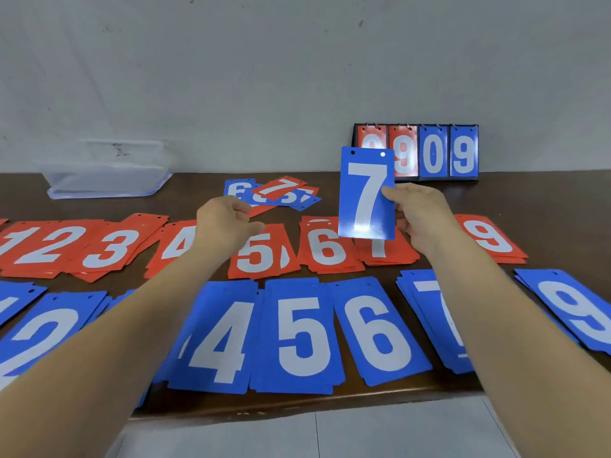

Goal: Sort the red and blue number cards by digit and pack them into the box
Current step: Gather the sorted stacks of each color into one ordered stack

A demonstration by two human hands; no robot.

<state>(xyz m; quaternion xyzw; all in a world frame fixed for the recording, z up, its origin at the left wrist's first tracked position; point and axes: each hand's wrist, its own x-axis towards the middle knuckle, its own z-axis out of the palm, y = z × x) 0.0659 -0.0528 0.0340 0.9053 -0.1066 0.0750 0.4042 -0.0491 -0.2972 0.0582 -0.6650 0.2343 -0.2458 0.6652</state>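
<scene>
Right hand (420, 213) pinches flat blue plastic number card with white 7 (367, 193) by its right edge, card upright, long axis vertical, punch holes on top. Matching blue 7 stack (429, 312) lies on the dark brown counter (545, 206) below the card, toward the person, beside the right forearm, so right hand is nearer. Left hand (224, 223) fingers loosely curled, empty, above the red card row (325, 249). Black flip scoreboard (433, 153) reads 9 0 9, first digit hidden. Clear plastic box (105, 180) far left, well apart
</scene>
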